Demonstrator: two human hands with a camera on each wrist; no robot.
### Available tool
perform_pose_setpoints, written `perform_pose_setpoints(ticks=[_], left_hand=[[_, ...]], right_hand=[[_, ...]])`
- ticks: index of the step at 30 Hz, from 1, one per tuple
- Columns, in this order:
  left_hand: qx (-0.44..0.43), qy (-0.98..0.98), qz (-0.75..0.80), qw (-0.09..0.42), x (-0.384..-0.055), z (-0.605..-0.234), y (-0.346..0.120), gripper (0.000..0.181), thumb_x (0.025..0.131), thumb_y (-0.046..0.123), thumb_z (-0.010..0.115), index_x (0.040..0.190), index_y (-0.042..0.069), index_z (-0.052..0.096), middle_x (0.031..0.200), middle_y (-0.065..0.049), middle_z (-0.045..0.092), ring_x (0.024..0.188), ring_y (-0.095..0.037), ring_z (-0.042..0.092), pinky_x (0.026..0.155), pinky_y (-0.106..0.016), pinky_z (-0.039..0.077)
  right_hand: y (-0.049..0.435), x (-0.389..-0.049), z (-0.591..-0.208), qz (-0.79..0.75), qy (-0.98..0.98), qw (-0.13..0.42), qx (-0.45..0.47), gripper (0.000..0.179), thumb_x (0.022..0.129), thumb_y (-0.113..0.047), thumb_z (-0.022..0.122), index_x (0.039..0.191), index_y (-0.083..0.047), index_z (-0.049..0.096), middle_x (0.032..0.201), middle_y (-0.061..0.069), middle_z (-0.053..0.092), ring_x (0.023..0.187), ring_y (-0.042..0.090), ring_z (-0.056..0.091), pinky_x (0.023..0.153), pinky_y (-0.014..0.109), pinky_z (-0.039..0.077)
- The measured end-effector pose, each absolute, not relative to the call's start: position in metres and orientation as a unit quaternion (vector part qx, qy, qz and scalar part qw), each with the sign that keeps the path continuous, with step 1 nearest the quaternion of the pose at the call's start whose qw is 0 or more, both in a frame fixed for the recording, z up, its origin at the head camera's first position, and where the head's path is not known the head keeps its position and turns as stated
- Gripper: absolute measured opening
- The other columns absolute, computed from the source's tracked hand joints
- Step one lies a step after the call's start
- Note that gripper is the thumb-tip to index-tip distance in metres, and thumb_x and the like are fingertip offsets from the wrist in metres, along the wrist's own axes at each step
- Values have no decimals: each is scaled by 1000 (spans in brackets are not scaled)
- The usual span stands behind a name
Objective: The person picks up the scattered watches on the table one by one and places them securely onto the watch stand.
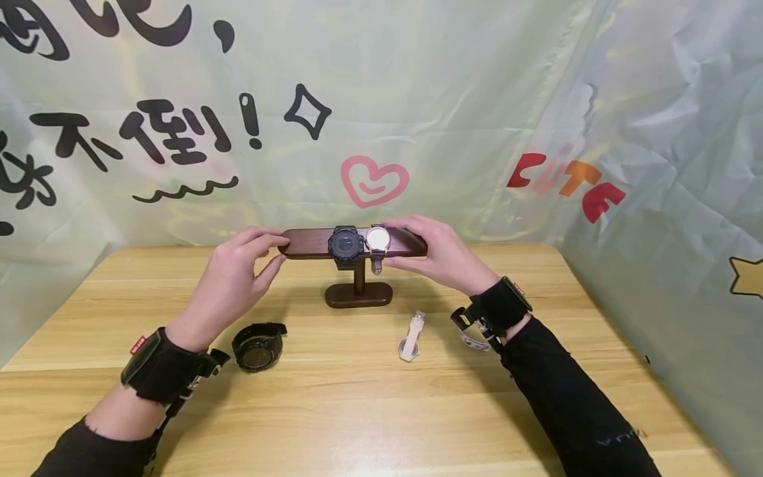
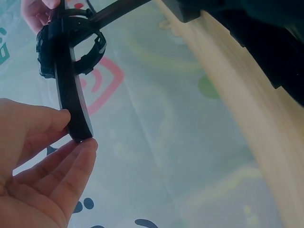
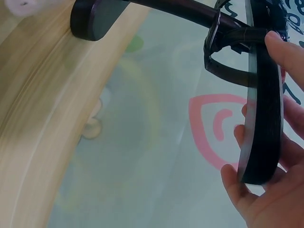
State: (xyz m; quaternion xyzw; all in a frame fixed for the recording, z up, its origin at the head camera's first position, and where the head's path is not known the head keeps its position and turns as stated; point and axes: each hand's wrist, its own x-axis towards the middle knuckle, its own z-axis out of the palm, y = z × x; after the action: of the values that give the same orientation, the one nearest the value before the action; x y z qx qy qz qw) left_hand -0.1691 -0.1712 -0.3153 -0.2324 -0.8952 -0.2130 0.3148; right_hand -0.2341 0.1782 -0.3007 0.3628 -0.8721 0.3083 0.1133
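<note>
Pale printed cloth hangs behind and along the right side, creased there, with black lettering at far left, a pink heart near the middle and coloured letters farther right. Before it lies a light wood-grained table. Toward its far edge, near the centre, a dark brown watch stand stands upright on its rounded base, its crossbar running left to right.

Two watches sit side by side on that bar, right of its middle: a chunky black watch and, just right of it, a gold-rimmed watch. Their faces point toward the wearer, which probably explains the placing: both dials can be read together. The left hand pinches the bar's left tip between thumb and fingers; the right hand curls round the right end, thumb in front, fingertips behind. Holding both ends seems meant to steady the bar, since its single post gives narrow support.

Nearer, another black watch rests at left, and a watch with a pale strap lies right of centre. Beside the right wrist, a whitish item is partly hidden, perhaps a further watch.
</note>
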Motion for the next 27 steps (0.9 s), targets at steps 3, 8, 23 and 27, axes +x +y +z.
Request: perform_pose_setpoints(ticks=[3,8,23,27], left_hand=[[-233,-898,-211,309,-168,-314,-171,25,98,3,76,122,0,76,125,-18,73,97,-35,73,73,-46,61],[-240,-896,-211,309,-166,-313,-170,24,97,3,77,121,-1,77,124,-19,73,106,-37,73,80,-51,63],[-274,-880,-199,335,-151,-309,-162,24,93,6,82,117,6,79,120,-13,74,105,-33,74,79,-50,63],[-292,-872,-191,342,-146,-307,-158,26,92,8,83,118,7,78,118,-11,75,98,-29,75,74,-45,63]], right_hand=[[184,-232,-301,302,-875,120,358,61,93,-31,87,148,-18,65,144,5,68,128,23,62,103,43,56],[195,-227,-303,291,-880,127,352,61,94,-31,86,149,-18,64,150,4,64,142,25,56,117,48,49],[221,-204,-301,281,-870,176,365,47,93,-22,86,138,-15,71,146,8,63,139,28,56,116,51,49],[226,-194,-298,273,-873,169,368,41,93,-20,87,132,-15,75,141,7,66,135,27,59,112,49,52]])
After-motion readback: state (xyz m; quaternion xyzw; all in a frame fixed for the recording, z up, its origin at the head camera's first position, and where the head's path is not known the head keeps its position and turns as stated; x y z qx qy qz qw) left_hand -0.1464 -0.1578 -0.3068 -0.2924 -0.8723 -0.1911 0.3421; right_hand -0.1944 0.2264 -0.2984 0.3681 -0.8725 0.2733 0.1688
